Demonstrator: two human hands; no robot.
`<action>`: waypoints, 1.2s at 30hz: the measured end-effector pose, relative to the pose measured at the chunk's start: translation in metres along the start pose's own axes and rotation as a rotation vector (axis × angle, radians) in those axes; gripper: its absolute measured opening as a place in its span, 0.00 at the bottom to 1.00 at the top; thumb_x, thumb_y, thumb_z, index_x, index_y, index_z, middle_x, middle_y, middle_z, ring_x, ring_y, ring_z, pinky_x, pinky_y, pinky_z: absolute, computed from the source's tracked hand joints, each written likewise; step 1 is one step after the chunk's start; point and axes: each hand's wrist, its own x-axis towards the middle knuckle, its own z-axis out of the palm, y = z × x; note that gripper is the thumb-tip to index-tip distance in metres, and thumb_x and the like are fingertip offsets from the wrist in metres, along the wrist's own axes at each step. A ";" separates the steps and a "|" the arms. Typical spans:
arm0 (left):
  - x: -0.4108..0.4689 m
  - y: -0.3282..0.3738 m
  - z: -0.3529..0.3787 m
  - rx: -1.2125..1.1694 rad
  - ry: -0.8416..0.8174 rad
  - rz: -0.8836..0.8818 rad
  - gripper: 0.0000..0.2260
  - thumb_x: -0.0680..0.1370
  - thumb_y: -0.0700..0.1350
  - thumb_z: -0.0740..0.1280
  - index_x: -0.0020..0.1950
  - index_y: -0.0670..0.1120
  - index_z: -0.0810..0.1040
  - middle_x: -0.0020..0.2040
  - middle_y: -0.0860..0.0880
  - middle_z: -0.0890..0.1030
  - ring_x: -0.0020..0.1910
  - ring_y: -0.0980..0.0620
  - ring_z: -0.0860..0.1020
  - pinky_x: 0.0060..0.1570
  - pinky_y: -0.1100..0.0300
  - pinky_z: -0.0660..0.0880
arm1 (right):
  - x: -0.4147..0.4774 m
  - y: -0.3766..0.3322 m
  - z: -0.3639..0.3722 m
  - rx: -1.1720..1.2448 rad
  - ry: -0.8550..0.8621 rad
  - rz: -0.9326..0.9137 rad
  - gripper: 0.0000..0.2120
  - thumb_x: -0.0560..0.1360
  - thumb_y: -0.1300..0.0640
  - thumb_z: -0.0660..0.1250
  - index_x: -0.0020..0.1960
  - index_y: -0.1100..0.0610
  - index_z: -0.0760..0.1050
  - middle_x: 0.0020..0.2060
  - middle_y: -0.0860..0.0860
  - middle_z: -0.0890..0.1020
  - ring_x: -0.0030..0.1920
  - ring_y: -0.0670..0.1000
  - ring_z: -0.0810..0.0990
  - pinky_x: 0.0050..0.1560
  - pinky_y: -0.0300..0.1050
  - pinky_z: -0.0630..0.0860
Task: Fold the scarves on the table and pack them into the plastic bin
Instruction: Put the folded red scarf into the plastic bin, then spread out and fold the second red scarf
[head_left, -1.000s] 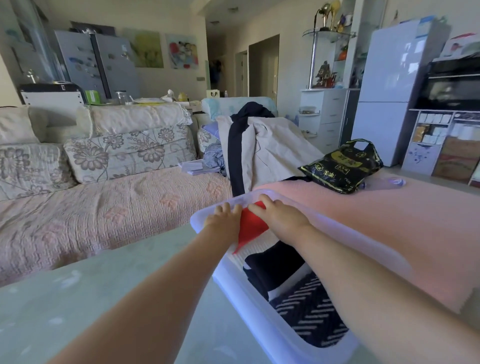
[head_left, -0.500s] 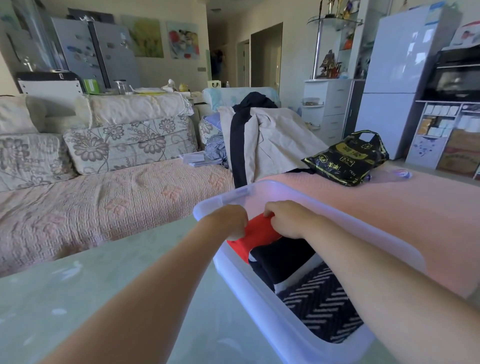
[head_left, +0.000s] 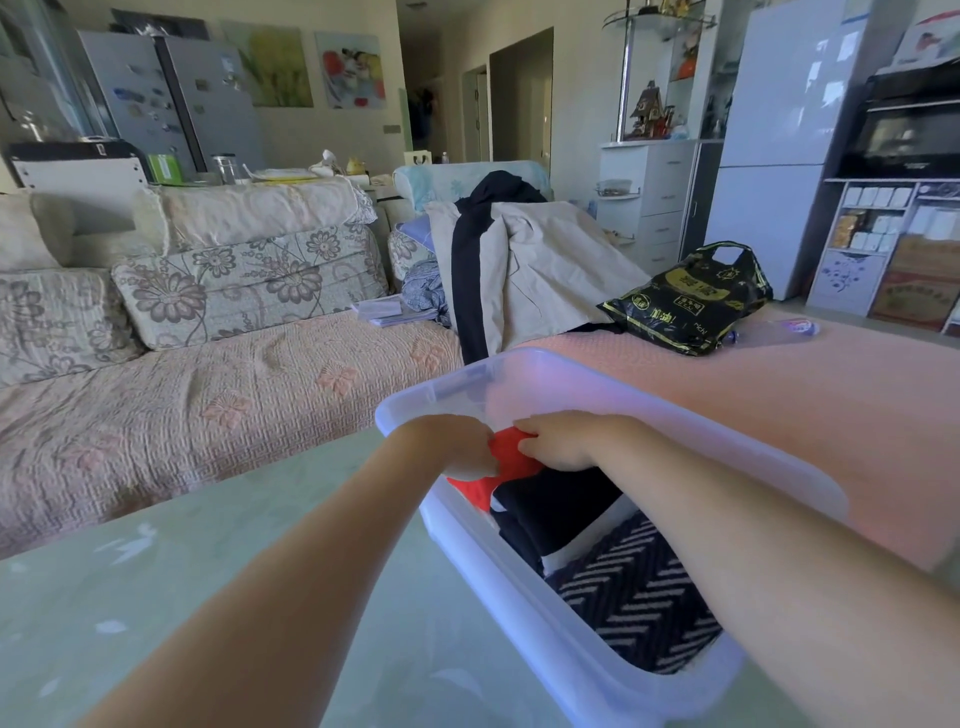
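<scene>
A clear plastic bin (head_left: 524, 582) stands on the pale green table (head_left: 156, 597). Inside it lie a folded red scarf (head_left: 511, 460) at the far end, a folded navy scarf (head_left: 556, 512) in the middle, and a black-and-white zigzag scarf (head_left: 639, 597) at the near end. My left hand (head_left: 452, 449) and my right hand (head_left: 558, 439) both reach into the far end of the bin, fingers curled down over the red scarf and gripping it from either side. Their fingertips are hidden behind the cloth.
A pink sofa (head_left: 208, 410) with floral cushions runs along the left. A pink-covered surface (head_left: 779, 384) lies behind the bin, carrying a black-and-yellow bag (head_left: 685, 301) and a beige and dark pile of clothes (head_left: 519, 270). Cabinets and a fridge stand at the back right.
Both hands have curled from lying flat on the red scarf to gripping it, and have sunk with it below the bin's far rim.
</scene>
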 end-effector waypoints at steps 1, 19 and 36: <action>-0.001 0.000 -0.001 -0.022 -0.027 -0.001 0.19 0.79 0.57 0.56 0.65 0.50 0.75 0.58 0.50 0.79 0.56 0.49 0.76 0.54 0.57 0.71 | 0.001 0.000 0.000 0.017 -0.010 -0.003 0.25 0.84 0.45 0.52 0.80 0.49 0.57 0.78 0.50 0.62 0.77 0.55 0.61 0.76 0.53 0.56; -0.133 -0.038 -0.026 -0.459 0.543 -0.083 0.17 0.83 0.50 0.56 0.67 0.46 0.75 0.64 0.46 0.78 0.61 0.46 0.76 0.58 0.57 0.71 | -0.095 -0.107 -0.054 0.327 0.487 -0.209 0.12 0.81 0.51 0.57 0.39 0.49 0.72 0.36 0.46 0.75 0.39 0.49 0.73 0.36 0.43 0.66; -0.496 -0.332 0.149 -0.569 0.627 -0.763 0.10 0.79 0.52 0.61 0.56 0.54 0.79 0.57 0.48 0.80 0.48 0.48 0.78 0.47 0.58 0.75 | -0.144 -0.571 0.089 0.260 0.040 -0.688 0.14 0.80 0.46 0.57 0.43 0.52 0.75 0.42 0.50 0.80 0.45 0.54 0.79 0.46 0.47 0.76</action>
